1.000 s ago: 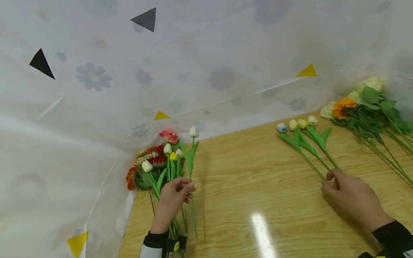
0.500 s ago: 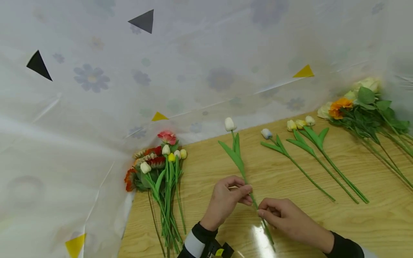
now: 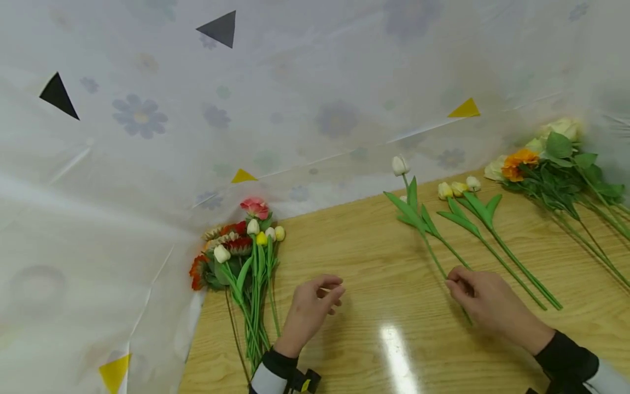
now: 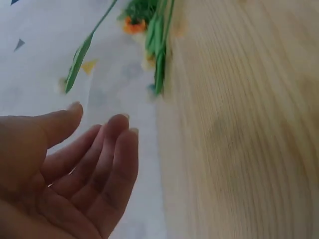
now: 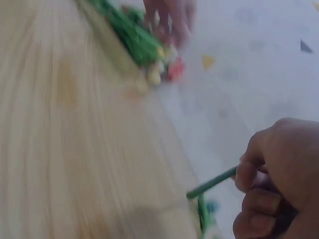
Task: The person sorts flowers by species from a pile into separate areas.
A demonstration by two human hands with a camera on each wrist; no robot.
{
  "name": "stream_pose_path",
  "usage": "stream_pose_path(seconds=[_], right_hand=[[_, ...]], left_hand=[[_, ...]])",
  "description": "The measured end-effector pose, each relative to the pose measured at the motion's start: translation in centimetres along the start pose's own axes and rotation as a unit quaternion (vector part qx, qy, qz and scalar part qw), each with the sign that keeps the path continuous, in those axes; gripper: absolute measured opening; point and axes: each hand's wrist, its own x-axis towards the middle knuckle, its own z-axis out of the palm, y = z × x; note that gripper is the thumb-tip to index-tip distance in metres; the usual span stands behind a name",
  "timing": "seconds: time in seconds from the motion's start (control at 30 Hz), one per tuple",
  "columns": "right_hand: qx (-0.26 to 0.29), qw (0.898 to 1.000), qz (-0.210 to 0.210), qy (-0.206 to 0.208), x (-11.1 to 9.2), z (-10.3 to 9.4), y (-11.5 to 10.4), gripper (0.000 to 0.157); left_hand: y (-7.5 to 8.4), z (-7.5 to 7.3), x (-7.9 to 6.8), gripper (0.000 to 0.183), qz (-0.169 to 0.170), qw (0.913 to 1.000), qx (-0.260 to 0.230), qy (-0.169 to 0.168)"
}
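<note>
My right hand (image 3: 494, 303) pinches the stem of a white tulip (image 3: 413, 213) between thumb and fingers. In the head view the tulip leans up and left, partly covering another tulip (image 3: 445, 241) whose flower is mostly hidden. The right wrist view shows the cut end of the green stem (image 5: 212, 184) poking out of the fingers. My left hand (image 3: 312, 312) holds nothing; its fingers bend loosely, with thumb and fingertips apart in the left wrist view. It hovers right of a bundle of tulips (image 3: 256, 284). Yellow and white tulips (image 3: 484, 219) lie just beyond the right hand.
Red, orange and pink flowers (image 3: 236, 246) lie behind the left bundle. White roses (image 3: 561, 131) and an orange flower (image 3: 519, 164) lie at the far right. A patterned plastic sheet (image 3: 339, 109) rises along the back and left edges of the wooden table (image 3: 344, 246).
The white tulip has travelled right from the left bundle, passing from my left hand to my right. The left hand has let go and drawn back left.
</note>
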Motion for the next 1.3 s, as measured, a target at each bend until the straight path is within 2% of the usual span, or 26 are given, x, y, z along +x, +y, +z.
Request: stream_pose_path(seconds=[0.03, 0.07, 0.1, 0.17, 0.23, 0.27, 0.33, 0.43, 0.5, 0.6, 0.67, 0.7, 0.77, 0.87, 0.93, 1.07, 1.17, 1.23, 1.3], right_hand=[[-0.039, 0.999, 0.01, 0.006, -0.1, -0.5, 0.9, 0.014], [-0.071, 0.997, 0.022, 0.009, -0.2, -0.9, 1.7, 0.013], [-0.099, 0.994, 0.034, 0.007, -0.3, -1.3, 2.5, 0.012], [-0.136, 0.989, 0.059, -0.003, -0.5, -2.0, 3.8, 0.015], [-0.158, 0.984, 0.079, -0.019, -0.8, -2.6, 4.8, 0.018], [-0.164, 0.982, 0.089, -0.029, -0.9, -2.8, 5.2, 0.02], [-0.167, 0.979, 0.109, -0.048, -1.1, -3.2, 5.8, 0.025], [-0.172, 0.975, 0.126, -0.066, -1.2, -3.5, 6.4, 0.031], [-0.174, 0.973, 0.134, -0.077, -1.3, -3.6, 6.6, 0.032], [-0.174, 0.971, 0.141, -0.088, -1.3, -3.6, 6.7, 0.031], [-0.173, 0.969, 0.15, -0.096, -1.2, -3.7, 6.8, 0.028], [-0.175, 0.968, 0.152, -0.096, -1.2, -3.8, 6.8, 0.025], [-0.178, 0.966, 0.161, -0.096, -1.2, -3.9, 6.7, 0.021], [-0.187, 0.967, 0.156, -0.076, -1.3, -3.9, 6.2, 0.016], [-0.187, 0.971, 0.141, -0.053, -1.3, -3.8, 5.6, 0.013], [-0.162, 0.982, 0.089, -0.024, -1.3, -2.7, 4.1, 0.007], [-0.119, 0.992, 0.04, -0.016, -1.4, -0.8, 2.5, 0.01], [-0.068, 0.997, 0.011, -0.024, -1.3, 0.8, 1.2, 0.012], [0.01, 0.998, -0.012, -0.057, -1.3, 2.6, -0.3, 0.01]], left_hand=[[-0.6, -0.8, -0.2, 0.028, -0.003, 0.998, 0.057, 0.028], [-1.3, -1.5, -0.5, 0.027, -0.009, 0.9915, 0.118, 0.055], [-1.8, -2.2, -0.8, 0.024, -0.019, 0.9808, 0.176, 0.08], [-2.9, -3.3, -1.4, 0.02, -0.042, 0.95, 0.284, 0.122], [-3.9, -4.2, -2.1, 0.018, -0.056, 0.9168, 0.365, 0.153], [-4.3, -4.4, -2.3, 0.019, -0.063, 0.9016, 0.396, 0.161], [-5.1, -4.7, -2.7, 0.026, -0.066, 0.8769, 0.443, 0.176], [-5.9, -4.6, -3.1, 0.04, -0.055, 0.8441, 0.494, 0.201], [-6.3, -4.3, -3.1, 0.042, -0.072, 0.8426, 0.498, 0.193], [-6.8, -4.0, -3.0, 0.036, -0.108, 0.8496, 0.486, 0.175], [-7.0, -4.0, -2.9, 0.03, -0.134, 0.8639, 0.46, 0.155], [-7.0, -4.1, -2.9, 0.031, -0.136, 0.8705, 0.448, 0.151], [-6.8, -4.3, -3.0, 0.03, -0.125, 0.8952, 0.404, 0.14], [-6.1, -4.7, -3.1, 0.025, -0.099, 0.939, 0.31, 0.11], [-5.5, -4.7, -3.0, 0.016, -0.071, 0.9585, 0.258, 0.098], [-4.2, -4.1, -2.6, 0.013, -0.04, 0.9771, 0.192, 0.083], [-3.3, -3.0, -2.1, 0.013, -0.037, 0.9884, 0.132, 0.066], [-2.6, -2.1, -1.8, 0.015, -0.04, 0.9947, 0.083, 0.045], [-1.9, -0.9, -1.6, 0.015, -0.04, 0.9984, 0.033, 0.023]])
